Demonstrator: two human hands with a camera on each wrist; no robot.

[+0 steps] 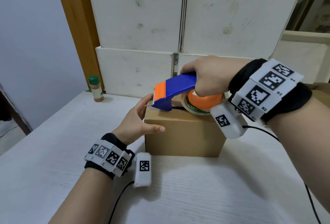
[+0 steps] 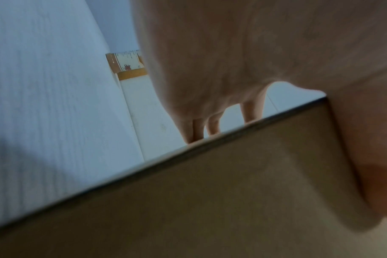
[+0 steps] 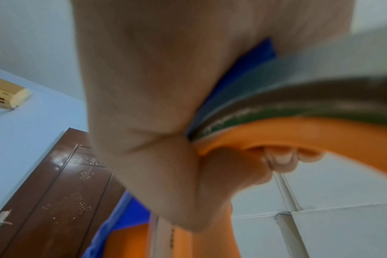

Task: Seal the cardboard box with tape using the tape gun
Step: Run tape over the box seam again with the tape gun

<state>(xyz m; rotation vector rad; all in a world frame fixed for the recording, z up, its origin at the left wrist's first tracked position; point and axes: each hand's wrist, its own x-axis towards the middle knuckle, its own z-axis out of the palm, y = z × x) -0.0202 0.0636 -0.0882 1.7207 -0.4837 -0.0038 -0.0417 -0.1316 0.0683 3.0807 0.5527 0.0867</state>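
A small brown cardboard box (image 1: 184, 134) stands on the white table (image 1: 53, 143). My right hand (image 1: 210, 77) grips the handle of a blue and orange tape gun (image 1: 178, 88), which lies along the box top with its toothed orange nose at the top left edge. Its roll of clear tape (image 1: 196, 111) sits over the right part of the top. My left hand (image 1: 141, 116) rests against the box's left side, thumb straight along the front face, fingers reaching up near the gun's nose. In the left wrist view straight fingers (image 2: 194, 129) run past the box (image 2: 210, 200) edge. The right wrist view shows fingertips (image 3: 281, 160) curled inside the orange hub (image 3: 320, 136).
A spice bottle (image 1: 96, 88) with a green cap stands at the table's back left corner. Tall white panels (image 1: 142, 27) rise right behind the box. Black cables (image 1: 117, 202) trail from both wrists across the near table. A brown door (image 3: 55, 192) shows in the right wrist view.
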